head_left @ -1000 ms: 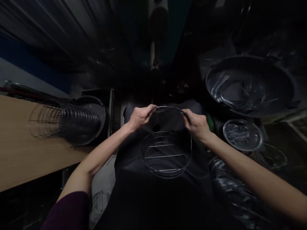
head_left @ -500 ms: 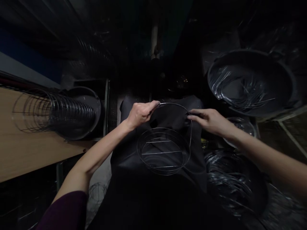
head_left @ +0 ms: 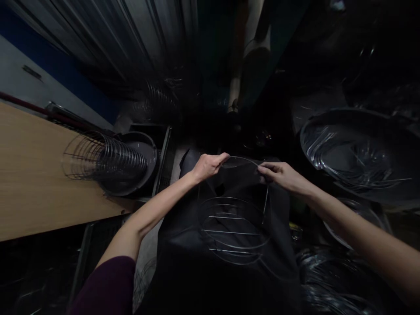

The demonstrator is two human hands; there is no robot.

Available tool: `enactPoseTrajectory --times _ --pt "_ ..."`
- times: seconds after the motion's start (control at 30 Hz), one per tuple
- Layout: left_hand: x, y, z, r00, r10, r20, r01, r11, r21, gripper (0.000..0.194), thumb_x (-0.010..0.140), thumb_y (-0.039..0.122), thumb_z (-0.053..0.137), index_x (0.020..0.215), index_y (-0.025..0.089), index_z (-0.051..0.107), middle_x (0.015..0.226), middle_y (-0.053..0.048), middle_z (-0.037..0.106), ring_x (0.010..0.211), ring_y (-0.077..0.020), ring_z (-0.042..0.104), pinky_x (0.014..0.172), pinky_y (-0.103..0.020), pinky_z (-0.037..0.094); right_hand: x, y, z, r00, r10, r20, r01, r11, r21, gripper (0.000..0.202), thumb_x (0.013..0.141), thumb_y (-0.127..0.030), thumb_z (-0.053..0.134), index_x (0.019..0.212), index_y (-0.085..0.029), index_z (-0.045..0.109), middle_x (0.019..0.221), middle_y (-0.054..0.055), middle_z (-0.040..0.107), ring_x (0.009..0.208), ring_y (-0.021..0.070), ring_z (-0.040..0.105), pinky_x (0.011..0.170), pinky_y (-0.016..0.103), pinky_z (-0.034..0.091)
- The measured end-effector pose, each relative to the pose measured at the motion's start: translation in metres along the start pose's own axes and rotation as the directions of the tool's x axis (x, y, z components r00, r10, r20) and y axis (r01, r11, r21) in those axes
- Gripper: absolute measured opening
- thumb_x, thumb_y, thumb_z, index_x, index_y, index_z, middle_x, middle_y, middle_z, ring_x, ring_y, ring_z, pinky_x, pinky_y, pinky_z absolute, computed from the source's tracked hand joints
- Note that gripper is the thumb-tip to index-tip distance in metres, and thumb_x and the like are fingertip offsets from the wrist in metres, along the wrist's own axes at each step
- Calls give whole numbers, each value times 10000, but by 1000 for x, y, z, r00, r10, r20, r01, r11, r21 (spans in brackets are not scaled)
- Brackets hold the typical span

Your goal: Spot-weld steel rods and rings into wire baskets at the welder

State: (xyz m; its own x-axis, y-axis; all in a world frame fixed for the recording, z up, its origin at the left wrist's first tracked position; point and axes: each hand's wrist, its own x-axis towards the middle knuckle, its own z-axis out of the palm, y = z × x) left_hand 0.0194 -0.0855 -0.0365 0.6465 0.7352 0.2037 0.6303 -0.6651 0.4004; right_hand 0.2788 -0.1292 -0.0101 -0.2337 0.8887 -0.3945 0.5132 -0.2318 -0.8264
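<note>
My left hand [head_left: 210,165] is closed, its thumb and fingers pinching a thin curved metal wire [head_left: 243,159]. My right hand [head_left: 277,173] pinches the same wire a short way to the right. Below the hands, a round wire frame [head_left: 230,232] with rings and three straight crossbars rests over the dark apron [head_left: 282,262] on my lap. Another length of wire [head_left: 265,201] runs from near my right hand down toward the frame's right side. How the curved wire joins the frame cannot be made out in the dim light.
Left, a stack of wire rings [head_left: 121,153] leans from a dark basin [head_left: 152,157] by a wooden board [head_left: 33,197]. On the right stand a large basin [head_left: 303,131] of cut wires and a clear container [head_left: 341,240]. More wire bundles [head_left: 324,280] lie at lower right.
My view has tilted up and turned left, so the scene sits lower and farther right. Both hands keep their pinch on the wire; the right hand sits closer to the left.
</note>
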Motion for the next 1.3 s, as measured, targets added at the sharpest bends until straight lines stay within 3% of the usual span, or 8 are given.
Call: enactPoseTrajectory --times 0.17,0.27,0.4,0.57,0.7,0.97,1.1,1.3 --pt "10 -2 3 988 -113 104 106 992 70 274 928 240 375 1096 173 580 880 -56 720 781 -163 679 588 -206 416 18 0 0 997 -33 -67 2 910 -414 352 860 -453 428 924 -204 667 803 37 686 728 200 618 673 283 441" --pt "17 -2 5 976 -149 157 136 987 87 283 924 249 377 1133 203 562 911 -46 716 785 -165 671 592 -212 415 27 -8 0 983 -173 -65 103 805 -584 334 886 -385 388 982 -222 663 898 44 698 805 215 633 726 291 427" --pt "21 -7 8 964 -188 188 180 982 57 293 930 290 371 1145 233 561 955 -36 709 822 -163 664 632 -213 427 36 -7 17 939 -325 -115 136 657 -742 341 907 -296 337 1014 -191 644 877 71 693 738 199 625 597 257 384" --pt "15 -17 2 965 -178 193 185 982 -21 350 952 362 321 1212 265 533 1074 -19 679 946 -158 642 697 -212 447 39 -9 29 958 -286 7 123 389 -913 464 862 -107 326 1294 -159 487 923 94 659 712 181 603 493 257 278" --pt "23 -21 -17 967 -161 199 156 987 37 357 949 312 325 1238 240 521 1045 -40 685 923 -170 650 692 -223 454 46 -30 20 969 -236 75 140 273 -952 567 846 -70 335 1401 -186 351 905 81 637 690 177 606 488 258 278" --pt "65 -25 -79 986 -107 126 85 983 164 355 947 394 321 1142 232 570 760 -39 679 649 -162 637 564 -214 386 56 -84 -9 942 -334 -40 43 237 -971 477 897 -135 324 1362 -220 385 932 85 655 707 211 643 498 267 322" --pt "79 -27 -91 985 -113 130 83 972 220 380 950 410 300 1056 196 596 678 -44 642 569 -156 588 519 -218 332 62 -95 -17 930 -358 -80 18 261 -965 460 906 -145 321 1349 -241 397 932 64 668 716 220 651 503 270 330" --pt "102 -37 -99 988 -93 120 75 986 147 324 938 364 358 1057 209 616 739 -39 668 570 -141 566 532 -222 304 74 -107 -30 925 -366 -99 14 295 -955 424 900 -146 341 1304 -244 427 913 58 682 721 213 652 508 260 327"
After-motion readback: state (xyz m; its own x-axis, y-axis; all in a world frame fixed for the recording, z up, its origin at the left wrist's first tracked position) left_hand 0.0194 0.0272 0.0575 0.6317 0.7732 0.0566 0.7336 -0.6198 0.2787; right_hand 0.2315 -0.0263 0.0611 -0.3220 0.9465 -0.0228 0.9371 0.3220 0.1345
